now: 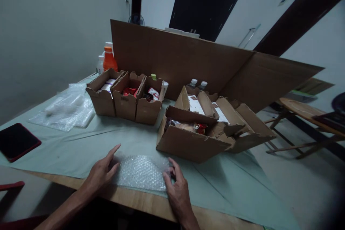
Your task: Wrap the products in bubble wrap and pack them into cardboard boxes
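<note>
Two bare hands are at the two short ends of a clear, rectangular piece of bubble wrap (141,173), which lies flat on the pale green cloth (129,136), close to the front edge of the wooden table (145,203). The left hand (100,173) is at the left end of the wrap, and its thumb and index finger are spread apart; its other fingers are mostly hidden. The right hand (178,190) is at the right end, with its thumb and index finger bent toward the wrap, but I cannot tell if they are clamped on it. Behind the wrap and to the left, three brown open cardboard boxes (125,107) stand side by side, and one of them contains a shiny red packet (130,92). Near the right hand, further back, there is a wide brown cardboard box (192,143) with packets inside. On the left part of the cloth lie a loose pile of clear plastic wrapping (67,107) and a black flat device with red border (18,141).
</note>
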A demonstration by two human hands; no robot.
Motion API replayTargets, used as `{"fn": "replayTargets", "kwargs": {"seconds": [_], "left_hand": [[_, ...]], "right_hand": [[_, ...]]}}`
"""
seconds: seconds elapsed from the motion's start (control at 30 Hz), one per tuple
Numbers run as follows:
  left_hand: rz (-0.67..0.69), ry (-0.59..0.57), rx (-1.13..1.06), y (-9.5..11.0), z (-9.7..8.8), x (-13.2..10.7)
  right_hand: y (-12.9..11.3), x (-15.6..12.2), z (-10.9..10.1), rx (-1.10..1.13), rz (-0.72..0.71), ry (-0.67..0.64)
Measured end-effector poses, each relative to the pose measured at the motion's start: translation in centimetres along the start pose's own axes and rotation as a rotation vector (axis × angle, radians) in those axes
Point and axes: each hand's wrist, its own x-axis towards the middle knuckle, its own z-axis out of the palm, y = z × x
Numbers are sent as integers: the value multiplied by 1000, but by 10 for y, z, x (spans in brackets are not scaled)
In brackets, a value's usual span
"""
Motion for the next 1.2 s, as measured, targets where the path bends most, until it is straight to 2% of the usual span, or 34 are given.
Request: {"fn": "replayTargets", "kwargs": {"seconds": [0.1,0.2,0.33,0.47,0.53,0.6,0.7,0.8,0.9,0.97,1.07,1.13,1.2], "left_hand": [[45,-13,0,0,1,-1],[120,-33,24,0,-5,8],[344,-35,214,15,-10,50],[496,-94,300,51,3,102],[540,-110,289,63,9,111],[597,-113,238,64,9,100],[660,-122,39,47,-7,45],[566,-141,-111,30,-23,-22],[493,-135,-70,28,-18,-63],[409,-45,-60,30,-4,-66],[197,88,-99,31,13,-52],[102,111,-120,29,16,-43],[75,117,-123,26,17,-39]], "right_hand": [[-5,0,-3,71,28,-30],[-12,-4,-7,97,59,-126],[-27,-22,-8,129,59,-330],[-51,-44,7,260,118,-576],[-60,-52,17,360,194,-659],[-64,-57,24,472,285,-678],[-63,-59,30,594,395,-613],[-64,-55,32,641,415,-584],[-69,-48,34,642,369,-603],[-73,-44,35,631,315,-601],[-72,-42,33,583,178,-494],[-67,-41,30,459,9,-373],[-62,-39,27,267,-225,-274]]}}
